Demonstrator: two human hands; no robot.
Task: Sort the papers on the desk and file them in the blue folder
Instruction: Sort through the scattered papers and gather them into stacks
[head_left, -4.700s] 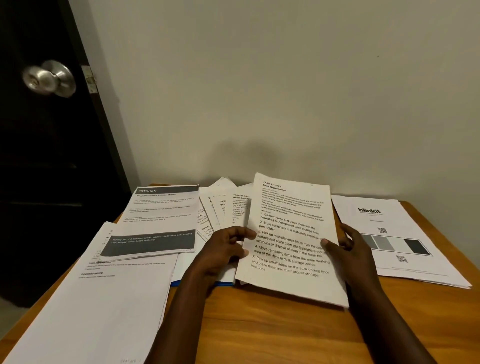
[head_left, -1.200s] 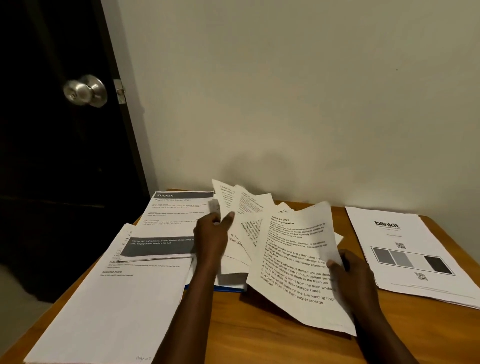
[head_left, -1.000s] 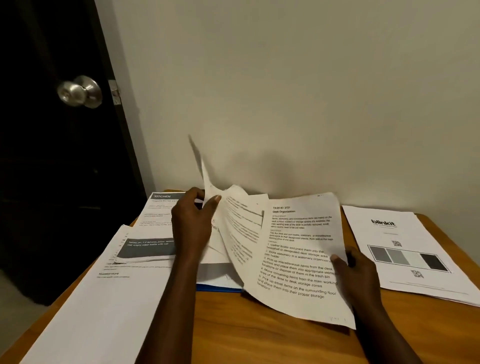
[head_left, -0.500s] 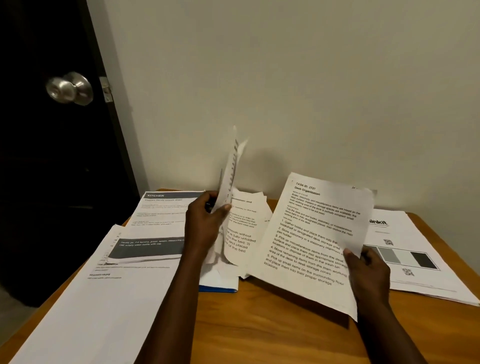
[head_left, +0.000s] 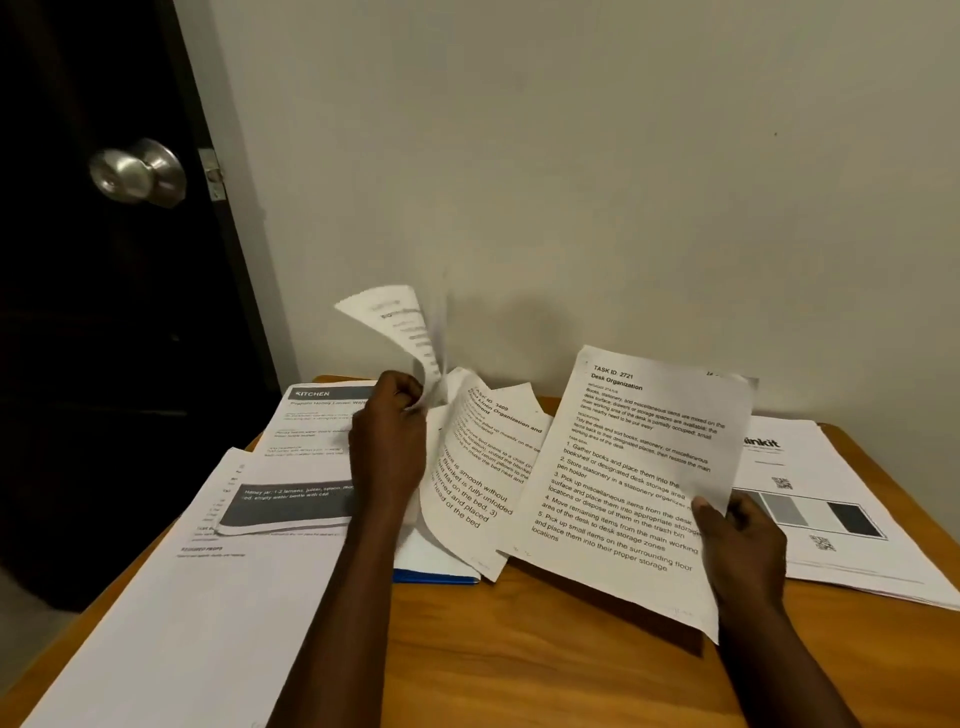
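Paper sheets (head_left: 400, 319) pinched mid-frame by my left hand (head_left: 387, 447), right hand (head_left: 743, 545) grips Desk Organization sheet (head_left: 623, 467); loose pinch, could scatter.

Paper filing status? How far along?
Done: nothing visibly filed; only an edge of the blue folder shows under loose sheets. In hand: left grip pinches curled sheets, right grip holds the Desk Organization sheet. Left: KITCHEN sheet and blinkit sheet lie on the desk.

Left hand (head_left: 387, 441) up, pinching sheets (head_left: 400, 322), right hand (head_left: 743, 551) lower, gripping a page (head_left: 634, 467)
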